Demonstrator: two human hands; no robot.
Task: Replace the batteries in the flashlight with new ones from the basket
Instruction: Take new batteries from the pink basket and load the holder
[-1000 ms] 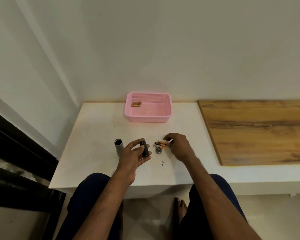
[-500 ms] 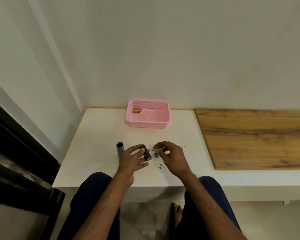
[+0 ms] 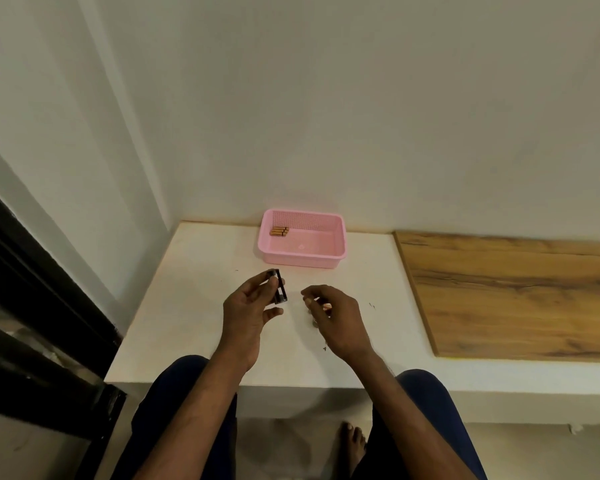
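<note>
While the left hand [image 3: 248, 308] pinches the black holder [image 3: 280, 286] upright, the right hand [image 3: 329, 313], just beside it, pinches a battery [image 3: 326, 307].

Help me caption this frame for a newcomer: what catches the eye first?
The pink basket against the back wall, with a few batteries in its far-left corner. Nearer, the left hand holds a black battery holder above the white table, while the right hand pinches something small and orange.
</note>
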